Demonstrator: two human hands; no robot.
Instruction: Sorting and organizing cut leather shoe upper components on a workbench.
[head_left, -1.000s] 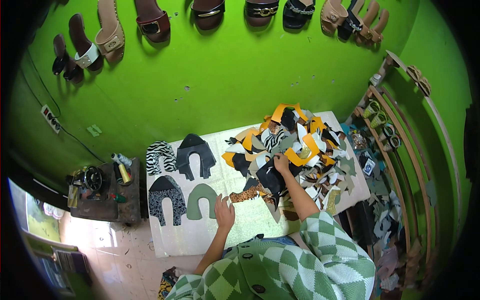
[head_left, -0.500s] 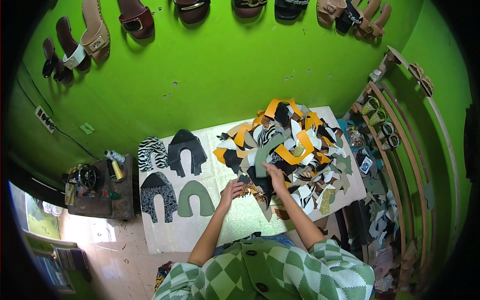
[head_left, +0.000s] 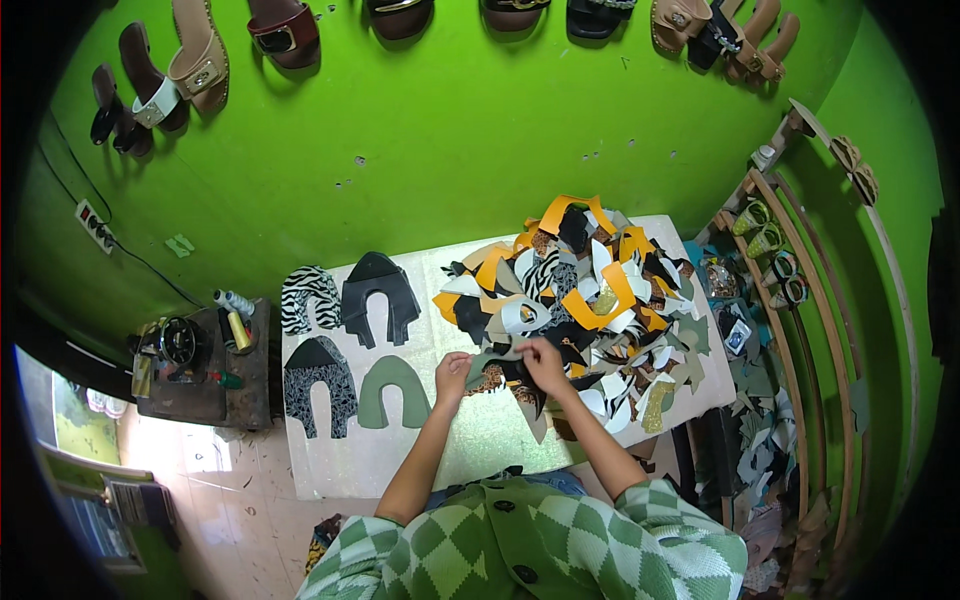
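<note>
the fingers of both hands pinch the same olive-green cut piece (head_left: 497, 353) at the near edge of the pile – the left hand (head_left: 452, 376) closes on its left end, the right hand (head_left: 543, 362) on its right end, and the piece hangs between them just above a leopard-print scrap (head_left: 489, 380). both forearms come up from the lower edge, out of the sleeves of a green-and-white checked cardigan (head_left: 560, 550). right behind the hands rises the heap of cut shoe-upper pieces (head_left: 580, 300) – orange, black, white, zebra-striped, grey-green and glittery gold ones lying over one another, covering the right half of the pale surface (head_left: 480, 440). on the left half of that surface four arch-shaped pieces lie flat and apart from each other: a zebra-striped piece (head_left: 309, 299) and a black piece (head_left: 379, 294) at the back, a dark speckled piece (head_left: 318, 386) and a plain green piece (head_left: 392, 391) in front, the green one nearest the left hand. left of the surface stands a dark side stand (head_left: 200, 365) with thread spools (head_left: 234, 315) and small tools on it. to the right a wooden rack (head_left: 800, 330) holds more scraps and small things. sandals (head_left: 200, 55) hang in a row along the bright green wall (head_left: 450, 140).
</note>
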